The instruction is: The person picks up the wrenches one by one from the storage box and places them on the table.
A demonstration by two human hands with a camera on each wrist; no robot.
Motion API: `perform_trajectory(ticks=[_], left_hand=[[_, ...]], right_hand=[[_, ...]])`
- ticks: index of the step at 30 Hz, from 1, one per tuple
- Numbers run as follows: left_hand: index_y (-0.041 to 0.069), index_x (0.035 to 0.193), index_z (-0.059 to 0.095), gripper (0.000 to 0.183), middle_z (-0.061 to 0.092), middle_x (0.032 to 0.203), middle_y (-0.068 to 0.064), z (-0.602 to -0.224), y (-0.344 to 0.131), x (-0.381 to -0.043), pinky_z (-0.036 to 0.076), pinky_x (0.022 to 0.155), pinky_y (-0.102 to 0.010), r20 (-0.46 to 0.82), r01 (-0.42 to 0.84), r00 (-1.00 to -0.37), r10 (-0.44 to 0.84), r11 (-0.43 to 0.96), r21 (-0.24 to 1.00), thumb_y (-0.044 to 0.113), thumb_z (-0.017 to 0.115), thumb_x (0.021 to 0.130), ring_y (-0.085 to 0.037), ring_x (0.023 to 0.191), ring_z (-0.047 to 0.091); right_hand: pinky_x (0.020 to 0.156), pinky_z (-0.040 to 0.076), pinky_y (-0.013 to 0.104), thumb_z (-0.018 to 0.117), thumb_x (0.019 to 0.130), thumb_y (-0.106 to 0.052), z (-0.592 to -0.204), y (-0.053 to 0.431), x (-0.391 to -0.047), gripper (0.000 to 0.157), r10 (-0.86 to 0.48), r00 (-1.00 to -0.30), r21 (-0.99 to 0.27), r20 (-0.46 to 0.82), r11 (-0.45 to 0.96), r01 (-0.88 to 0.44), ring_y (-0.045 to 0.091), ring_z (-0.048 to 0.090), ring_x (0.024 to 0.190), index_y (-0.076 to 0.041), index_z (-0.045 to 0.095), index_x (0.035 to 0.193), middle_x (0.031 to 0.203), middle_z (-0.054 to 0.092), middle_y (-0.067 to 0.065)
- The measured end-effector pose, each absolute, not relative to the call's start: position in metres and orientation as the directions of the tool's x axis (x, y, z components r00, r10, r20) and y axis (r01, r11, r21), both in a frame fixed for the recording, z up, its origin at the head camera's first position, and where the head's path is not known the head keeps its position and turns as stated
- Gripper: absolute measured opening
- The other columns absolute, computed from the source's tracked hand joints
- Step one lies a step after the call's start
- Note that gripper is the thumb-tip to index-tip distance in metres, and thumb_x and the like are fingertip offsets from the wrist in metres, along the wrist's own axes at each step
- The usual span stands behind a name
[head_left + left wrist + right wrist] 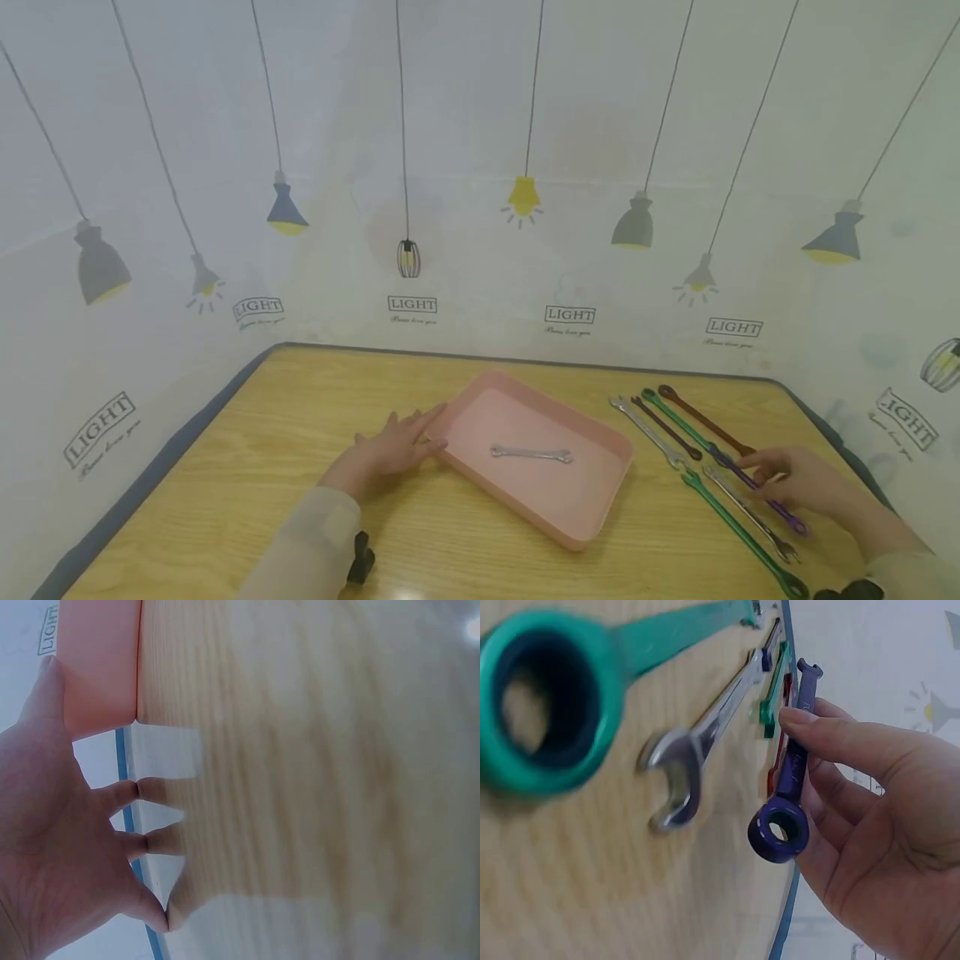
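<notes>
My right hand (802, 483) pinches a purple combination wrench (792, 772) between thumb and fingers, its ring end toward me. In the right wrist view the wrench stands off the tabletop. My left hand (386, 450) has its fingers spread, thumb and a fingertip at the left corner of a pink tray (480, 404). A small silver wrench (531, 454) lies inside that tray. Near the right hand lie a large green wrench (738, 529), a silver wrench (750, 512), another silver wrench (648, 429), a short dark red wrench (667, 429), a second green wrench (678, 417) and a brownish-red wrench (701, 417).
The wood-grain table (285, 417) has a dark edge along its back and sides. Behind and beside it stand pale walls (480, 100) printed with hanging lamps and the word LIGHT. The tray sits at an angle between the left hand and the wrenches.
</notes>
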State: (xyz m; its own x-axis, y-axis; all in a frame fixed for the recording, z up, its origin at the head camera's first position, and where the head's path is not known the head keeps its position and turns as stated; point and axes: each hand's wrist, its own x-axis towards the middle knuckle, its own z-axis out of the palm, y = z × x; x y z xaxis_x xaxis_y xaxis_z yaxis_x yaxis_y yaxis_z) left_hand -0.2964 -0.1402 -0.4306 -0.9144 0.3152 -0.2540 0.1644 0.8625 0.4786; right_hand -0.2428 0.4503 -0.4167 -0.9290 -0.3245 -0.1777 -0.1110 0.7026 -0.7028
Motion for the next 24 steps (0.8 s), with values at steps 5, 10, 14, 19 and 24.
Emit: perform_trajectory(ticks=[5,10,14,19,24], left_hand=[[0.043,0.155,0.017,0.065,0.017,0.161,-0.011,-0.428,-0.140,-0.295,-0.006,0.093,-0.084,-0.257,0.156,-0.915,0.311,0.860,0.486,0.061,0.041,0.097,-0.046,0.144,-0.001],[0.043,0.155,0.017,0.065,0.017,0.161,-0.011,-0.429,-0.140,-0.295,-0.006,0.093,-0.084,-0.258,0.159,-0.914,0.312,0.864,0.478,0.062,0.040,0.097,-0.047,0.144,0.000],[0.042,0.155,0.017,0.066,0.017,0.161,-0.011,-0.430,-0.139,-0.296,-0.007,0.093,-0.084,-0.255,0.159,-0.916,0.311,0.862,0.481,0.062,0.041,0.097,-0.047,0.144,0.000],[0.043,0.155,0.018,0.066,0.017,0.161,-0.010,-0.431,-0.138,-0.296,-0.007,0.093,-0.084,-0.252,0.158,-0.917,0.310,0.862,0.482,0.062,0.041,0.097,-0.047,0.144,0.000],[0.043,0.155,0.017,0.066,0.016,0.161,-0.010,-0.430,-0.138,-0.295,-0.007,0.093,-0.083,-0.253,0.159,-0.916,0.312,0.860,0.485,0.062,0.041,0.097,-0.046,0.144,-0.001]], right_hand=[[0.068,0.054,0.030,0.075,0.082,-0.011,-0.422,0.462,-0.238,0.047,-0.296,-0.938,-0.659,-0.180,0.744,-0.108,0.024,0.060,0.088,0.008,0.060,0.123,0.101,0.066,0.011],[0.069,0.053,0.029,0.076,0.081,-0.011,-0.425,0.469,-0.230,0.047,-0.267,-0.943,-0.632,-0.197,0.770,-0.086,0.023,0.059,0.089,0.008,0.061,0.122,0.100,0.066,0.010],[0.072,0.054,0.034,0.075,0.082,-0.012,-0.425,0.470,-0.225,0.048,-0.255,-0.941,-0.654,-0.221,0.755,-0.051,0.024,0.059,0.090,0.009,0.059,0.123,0.101,0.065,0.009],[0.073,0.056,0.035,0.074,0.084,-0.010,-0.426,0.471,-0.222,0.048,-0.251,-0.935,-0.684,-0.250,0.729,-0.012,0.025,0.061,0.089,0.011,0.057,0.124,0.100,0.066,0.009],[0.070,0.055,0.032,0.075,0.083,-0.011,-0.429,0.474,-0.223,0.049,-0.249,-0.937,-0.673,-0.245,0.739,-0.020,0.025,0.061,0.088,0.012,0.058,0.122,0.099,0.066,0.009]])
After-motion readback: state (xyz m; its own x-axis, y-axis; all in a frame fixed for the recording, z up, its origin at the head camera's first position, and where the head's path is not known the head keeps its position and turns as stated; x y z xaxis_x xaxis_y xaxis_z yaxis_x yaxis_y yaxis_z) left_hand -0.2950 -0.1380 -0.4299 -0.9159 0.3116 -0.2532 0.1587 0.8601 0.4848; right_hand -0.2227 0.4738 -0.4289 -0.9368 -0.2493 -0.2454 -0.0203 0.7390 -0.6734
